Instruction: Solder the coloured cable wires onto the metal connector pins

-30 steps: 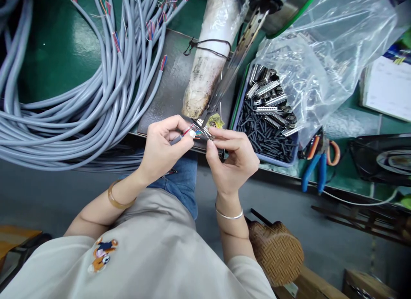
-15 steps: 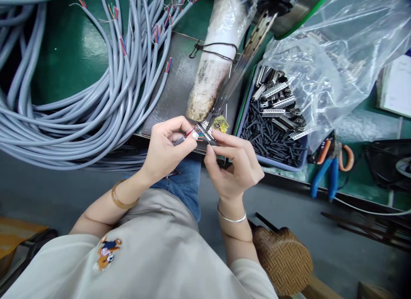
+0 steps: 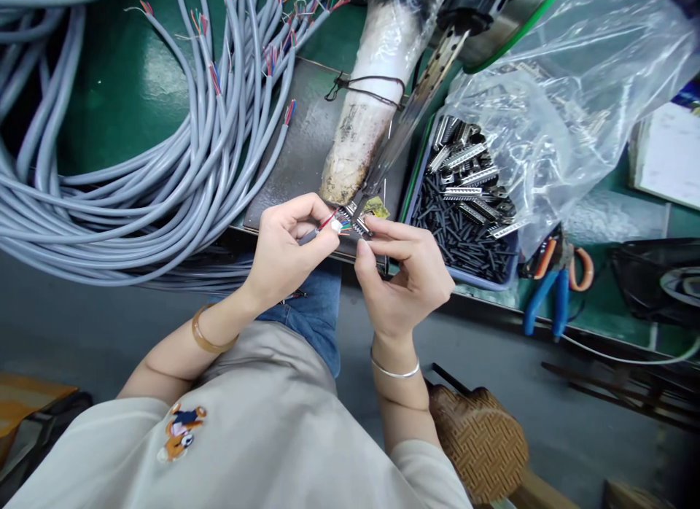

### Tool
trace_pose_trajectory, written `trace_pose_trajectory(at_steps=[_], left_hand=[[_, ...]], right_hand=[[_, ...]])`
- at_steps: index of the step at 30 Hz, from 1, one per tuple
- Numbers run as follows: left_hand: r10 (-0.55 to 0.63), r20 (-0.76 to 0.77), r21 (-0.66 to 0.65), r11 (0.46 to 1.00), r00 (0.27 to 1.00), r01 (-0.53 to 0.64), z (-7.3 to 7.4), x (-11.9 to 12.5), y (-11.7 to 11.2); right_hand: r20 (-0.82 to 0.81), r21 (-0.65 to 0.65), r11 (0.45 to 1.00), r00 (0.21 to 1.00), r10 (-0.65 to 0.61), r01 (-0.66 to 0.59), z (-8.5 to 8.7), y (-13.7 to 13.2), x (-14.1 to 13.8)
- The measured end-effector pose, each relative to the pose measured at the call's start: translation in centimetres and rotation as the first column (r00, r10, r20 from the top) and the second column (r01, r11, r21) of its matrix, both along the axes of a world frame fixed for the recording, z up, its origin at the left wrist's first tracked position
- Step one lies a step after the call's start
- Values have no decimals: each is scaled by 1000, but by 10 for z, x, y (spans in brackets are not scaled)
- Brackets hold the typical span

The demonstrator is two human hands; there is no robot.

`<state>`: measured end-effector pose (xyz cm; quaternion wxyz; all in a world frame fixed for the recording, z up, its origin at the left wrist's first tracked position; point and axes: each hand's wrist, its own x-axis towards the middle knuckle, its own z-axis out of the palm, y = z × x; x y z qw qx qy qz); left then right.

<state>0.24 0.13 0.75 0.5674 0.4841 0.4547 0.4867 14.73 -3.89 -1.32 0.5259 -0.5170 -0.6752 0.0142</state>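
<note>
My left hand (image 3: 292,235) pinches the end of a grey cable (image 3: 309,236), whose thin red, blue, green and orange wires (image 3: 344,227) fan out past the fingertips. Those wires lie against a metal multi-pin connector (image 3: 358,223) on the dark plate. Close by on the right, my right hand (image 3: 405,265) has its thumb and fingers drawn together at the connector's end; what they hold, if anything, is too small to make out. The dark tip of a soldering iron (image 3: 375,181) with a slotted metal barrel comes down from above onto the connector.
Many grey cables (image 3: 164,181) with stripped ends lie coiled at left. A white wrapped cylinder (image 3: 364,108) leans over the dark plate (image 3: 306,93). On the right are a blue bin (image 3: 506,276) of connectors and black tubes, a clear plastic bag (image 3: 580,115), and blue-handled cutters (image 3: 552,297).
My right thumb and fingers have shifted slightly near the connector, and the thin dark piece seen at their tips no longer shows. My left hand stays on the cable; the view has shifted slightly.
</note>
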Motion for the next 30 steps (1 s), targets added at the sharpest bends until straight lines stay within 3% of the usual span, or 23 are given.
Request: trace_pose_trajectory(at_steps=[11,18,21,24,27,30], left_hand=[[-36,36,-20,999,999,37,-12,-2,-2],[-158,173,-135,974,972,183,-11,-8,-5],[-148,208,-158,970,967,183,-13,-9,-6],[-132,222,-152,974,966,168,-13,-8,-7],[-119,208,-135,980,971,149,-13,-6,-8],[-103,157,-99,988,982,119,-12,-6,-9]], right_hand=[[216,91,995,976,14,-34,-14,-6,8],[-103,-70,997,994,22,-29,-4,-15,7],[-243,97,994,970,-21,46,0,-19,9],[-282,253,954,956,-84,158,3,-21,10],[-126,132,978,981,-147,163,3,-24,9],[106,2,997,991,-78,78,0,-26,8]])
